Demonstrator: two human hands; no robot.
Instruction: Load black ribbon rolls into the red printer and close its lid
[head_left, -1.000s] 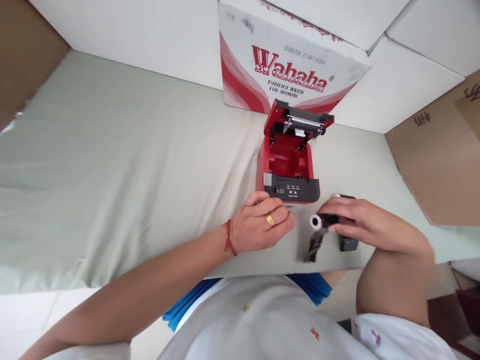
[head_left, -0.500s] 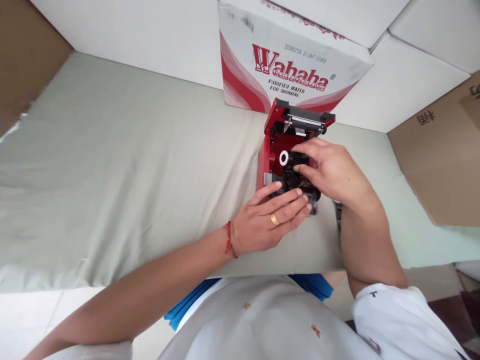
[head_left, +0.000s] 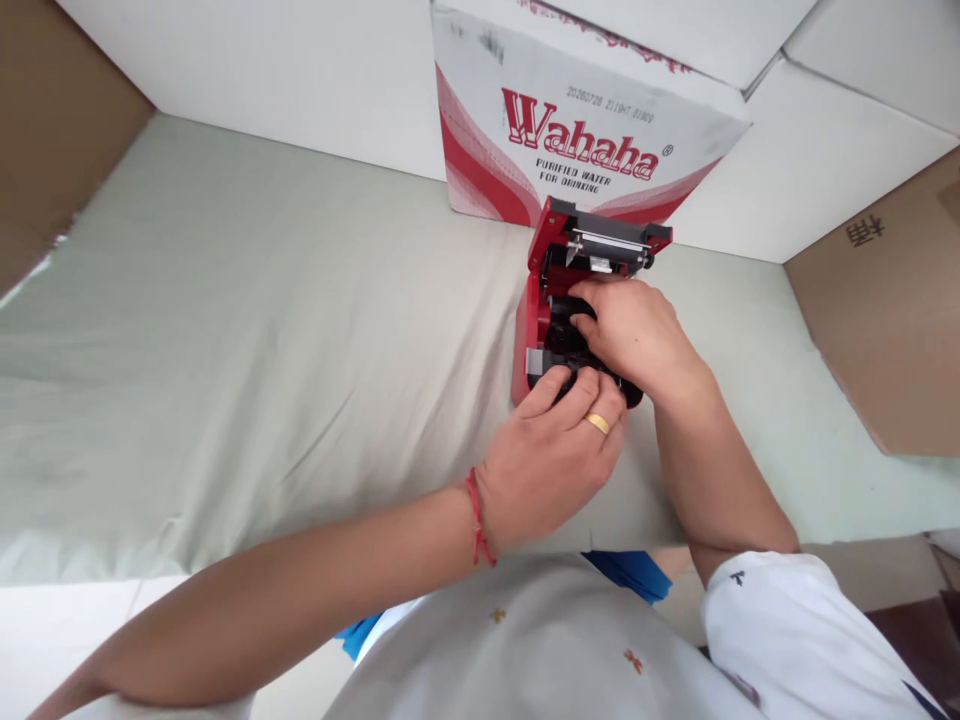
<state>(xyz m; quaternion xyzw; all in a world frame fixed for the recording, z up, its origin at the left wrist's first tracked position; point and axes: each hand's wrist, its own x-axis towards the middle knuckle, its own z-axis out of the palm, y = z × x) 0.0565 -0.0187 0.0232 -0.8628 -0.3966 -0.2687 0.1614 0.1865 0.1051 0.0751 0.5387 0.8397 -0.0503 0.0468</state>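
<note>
A small red and black label printer (head_left: 520, 345) stands on the cloth with its lid (head_left: 611, 230) raised, the roller and metal bar under the lid showing. My right hand (head_left: 626, 325) reaches into it, with thumb and fingers closed around a black ribbon roll (head_left: 564, 318) low in the red bay. The hand covers the roll's right end. At the printer's front edge, my left hand (head_left: 566, 425) has its fingers bent and close together over the black front part. What lies under those fingertips is hidden. A gold ring and a red string bracelet are on the left hand and wrist.
A white and red water carton (head_left: 585, 120) stands right behind the printer. White boxes (head_left: 300, 80) line the back, with brown cardboard boxes (head_left: 885, 330) at right and far left. A pale green cloth (head_left: 300, 300) covers the surface, whose front edge lies near my body.
My right hand has moved left and deeper into the printer with the roll, so its white core end no longer shows. The left hand's stretched fingers have curled at the front edge.
</note>
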